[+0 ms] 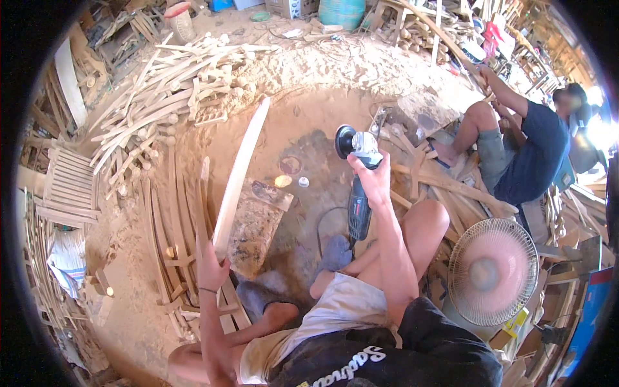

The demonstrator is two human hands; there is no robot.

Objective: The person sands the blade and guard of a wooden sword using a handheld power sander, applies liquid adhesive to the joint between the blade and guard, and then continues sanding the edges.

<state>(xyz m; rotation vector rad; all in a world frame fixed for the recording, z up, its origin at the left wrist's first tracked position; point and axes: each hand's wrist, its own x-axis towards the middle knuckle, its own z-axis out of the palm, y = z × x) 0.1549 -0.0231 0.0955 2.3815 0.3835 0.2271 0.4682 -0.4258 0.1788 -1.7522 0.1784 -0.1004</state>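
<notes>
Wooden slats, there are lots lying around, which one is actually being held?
The long pale curved slat gripped at its lower end by the left hand; it stands out from the ground, while the others lie in piles.

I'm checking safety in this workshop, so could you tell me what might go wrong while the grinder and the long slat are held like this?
The right hand alone holds the angle grinder in the air, so it could twist or kick. The left hand grips only the lower end of the long pale slat, which may swing or slip. The grinder's cable loops near the bare knees, and the sawdust floor could be slippery.
</notes>
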